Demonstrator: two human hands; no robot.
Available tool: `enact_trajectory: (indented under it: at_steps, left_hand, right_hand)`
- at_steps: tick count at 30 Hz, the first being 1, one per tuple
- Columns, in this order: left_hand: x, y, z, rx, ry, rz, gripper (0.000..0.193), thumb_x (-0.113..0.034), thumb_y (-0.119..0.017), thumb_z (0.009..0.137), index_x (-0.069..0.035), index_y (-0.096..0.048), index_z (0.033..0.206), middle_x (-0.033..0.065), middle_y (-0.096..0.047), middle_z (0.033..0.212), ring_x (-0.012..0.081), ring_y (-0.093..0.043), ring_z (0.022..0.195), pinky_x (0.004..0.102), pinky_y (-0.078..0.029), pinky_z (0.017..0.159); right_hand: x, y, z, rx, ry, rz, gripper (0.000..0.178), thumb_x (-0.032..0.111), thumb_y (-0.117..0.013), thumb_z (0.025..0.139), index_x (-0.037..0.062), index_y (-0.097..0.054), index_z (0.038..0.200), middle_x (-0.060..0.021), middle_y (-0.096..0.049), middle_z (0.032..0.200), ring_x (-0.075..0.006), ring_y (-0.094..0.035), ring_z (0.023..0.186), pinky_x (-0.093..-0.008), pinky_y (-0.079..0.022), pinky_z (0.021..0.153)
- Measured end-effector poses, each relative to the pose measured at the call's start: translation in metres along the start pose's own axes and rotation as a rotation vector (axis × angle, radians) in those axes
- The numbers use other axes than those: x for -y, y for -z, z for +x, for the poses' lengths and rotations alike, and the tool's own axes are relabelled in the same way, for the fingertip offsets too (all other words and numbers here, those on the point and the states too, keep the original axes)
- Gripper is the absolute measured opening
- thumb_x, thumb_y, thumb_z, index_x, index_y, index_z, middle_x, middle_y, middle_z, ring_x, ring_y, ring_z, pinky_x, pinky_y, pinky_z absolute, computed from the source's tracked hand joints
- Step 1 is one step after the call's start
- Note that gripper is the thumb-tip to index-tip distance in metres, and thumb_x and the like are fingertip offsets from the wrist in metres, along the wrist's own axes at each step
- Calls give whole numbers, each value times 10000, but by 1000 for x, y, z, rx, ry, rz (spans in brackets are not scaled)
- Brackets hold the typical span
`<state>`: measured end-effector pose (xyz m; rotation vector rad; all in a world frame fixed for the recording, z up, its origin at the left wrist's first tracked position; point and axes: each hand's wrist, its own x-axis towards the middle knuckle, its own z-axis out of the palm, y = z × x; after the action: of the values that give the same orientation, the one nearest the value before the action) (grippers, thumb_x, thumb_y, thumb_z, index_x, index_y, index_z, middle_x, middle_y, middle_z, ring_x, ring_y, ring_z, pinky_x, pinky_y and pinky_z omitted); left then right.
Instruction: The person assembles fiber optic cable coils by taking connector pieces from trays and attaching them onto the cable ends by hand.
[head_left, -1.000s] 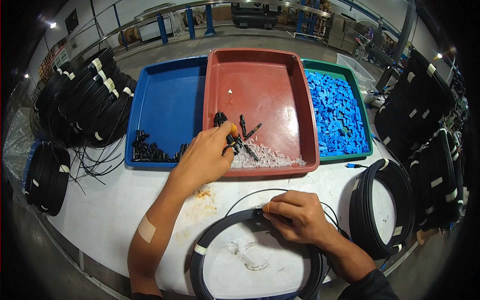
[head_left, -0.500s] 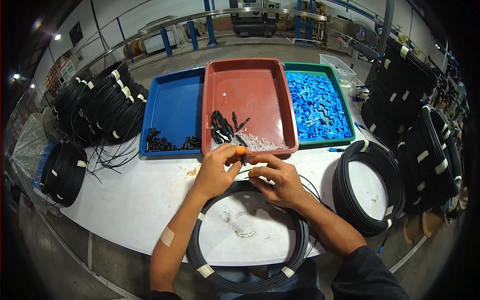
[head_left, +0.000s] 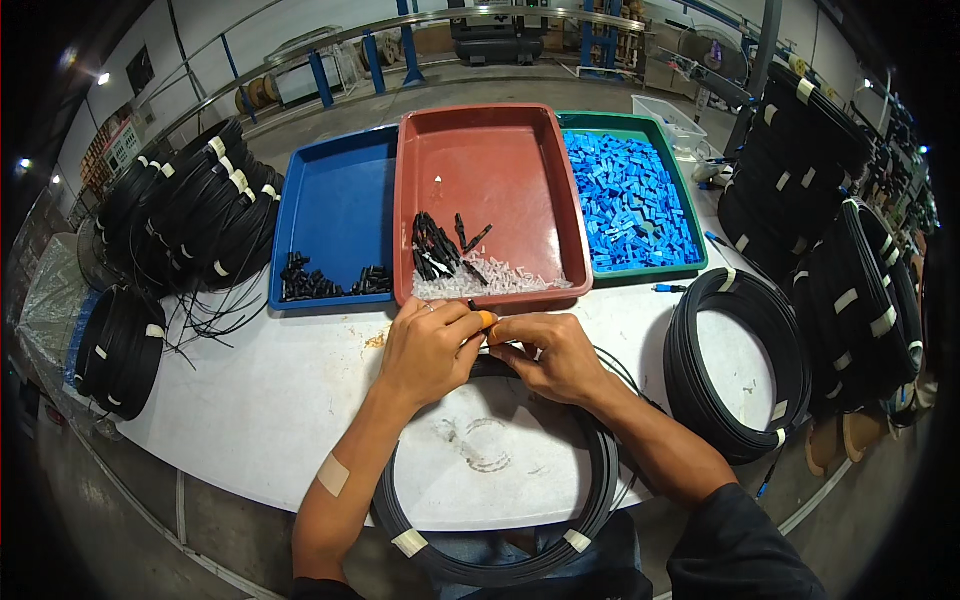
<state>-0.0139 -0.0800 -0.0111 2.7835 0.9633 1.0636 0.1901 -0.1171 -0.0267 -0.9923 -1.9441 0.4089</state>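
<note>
Just in front of the red tray, my two hands meet, fingertips touching. My left hand (head_left: 428,348) is closed in a pinch around a small black connector piece (head_left: 472,304), whose tip sticks out past the fingers. My right hand (head_left: 550,355) is closed too, pinching the end of a thin black cable that the fingers mostly hide. Orange finger covers (head_left: 488,319) wrap some fingertips. Below the hands lies a taped coil of black cable (head_left: 604,480), overhanging the table's near edge toward my lap.
A blue tray (head_left: 335,170) holds black caps; the red tray (head_left: 480,135) holds black connector parts and clear sleeves. Many blue connectors (head_left: 635,210) fill the green tray (head_left: 690,225). Black cable coils stand at left (head_left: 215,215) and right (head_left: 790,330) of the white table (head_left: 240,400).
My hands have come together: the right moved left against the left fingertips, covering the gap and cable end seen before. The view has shifted slightly.
</note>
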Motion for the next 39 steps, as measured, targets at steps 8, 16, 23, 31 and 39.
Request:
enact_trajectory:
  at_steps: [8,16,23,31,39]
  left_hand:
    - [1,0,-2,-13,-23,-3,318,-87,-761,786,-99,-747,1103,50,-731,888,219,-666,787,362,-412,749]
    - [-4,23,7,-234,-202,6,463,44,-779,679,-74,-712,1121,73,-718,1084,238,-671,1006,403,-471,934]
    - [5,11,1,-121,-266,-22,281,18,-772,723,-60,-724,990,51,-741,961,241,-705,899,347,-527,812]
    - [0,8,1,-91,-96,-228,274,43,-759,784,-30,-730,1046,101,-712,979,233,-681,812,328,-537,737]
    - [-1,11,0,-53,5,-339,230,28,-734,834,-5,-731,1062,103,-691,1028,174,-661,753,295,-555,662]
  right_hand:
    - [2,0,1,13,-39,-27,161,85,-778,792,57,-759,949,-136,-753,887,-310,-717,753,-385,-555,668]
    - [-10,2,-5,87,-323,337,120,82,-746,927,1,-731,1015,-45,-738,927,-67,-637,809,-250,-519,724]
    - [-4,2,-4,48,-255,462,142,103,-733,920,-1,-715,1017,-44,-715,833,-81,-580,708,-265,-474,656]
    - [0,5,-5,-87,-204,266,127,77,-720,908,-11,-710,1000,-73,-713,805,-100,-583,636,-270,-475,602]
    - [3,6,-4,-208,-71,110,113,10,-703,859,-4,-729,967,-117,-740,883,-187,-673,670,-292,-529,601]
